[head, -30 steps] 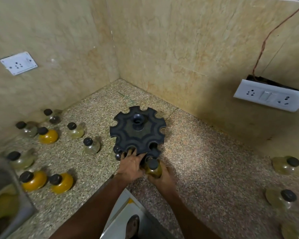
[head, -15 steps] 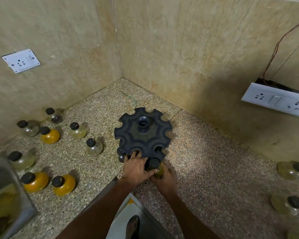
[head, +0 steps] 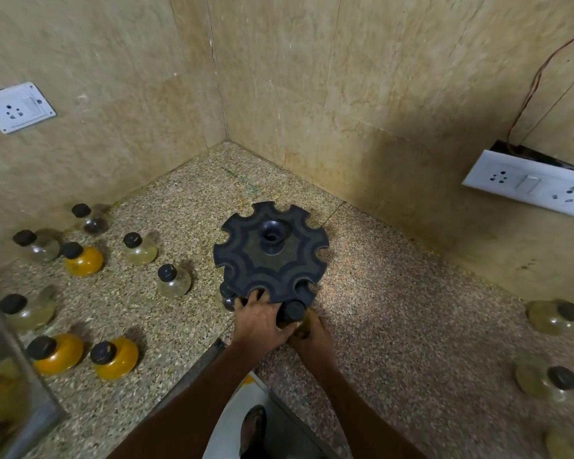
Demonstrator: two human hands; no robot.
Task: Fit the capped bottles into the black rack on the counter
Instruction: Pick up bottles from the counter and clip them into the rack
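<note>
The black rack (head: 271,256), a round disc with notches around its rim, stands on the speckled counter near the corner. My left hand (head: 257,321) grips its near rim, fingertips in a notch. My right hand (head: 309,334) holds a yellowish bottle with a black cap (head: 294,311) at the rack's near edge, the cap level with a notch. Another dark-capped bottle (head: 227,294) sits low at the rack's left near side, mostly hidden. Several loose capped bottles stand to the left, such as a clear one (head: 173,281) and an orange one (head: 115,357).
More capped bottles stand at the right, one being (head: 555,316) and another (head: 545,380). Walls meet in a corner behind the rack. Wall sockets hang at the left (head: 15,107) and right (head: 527,182). A metal container (head: 10,385) sits at the lower left counter edge.
My right hand has brought the yellowish bottle closer in against the rack's near edge. My left hand stays on the rim. The camera has shifted slightly.
</note>
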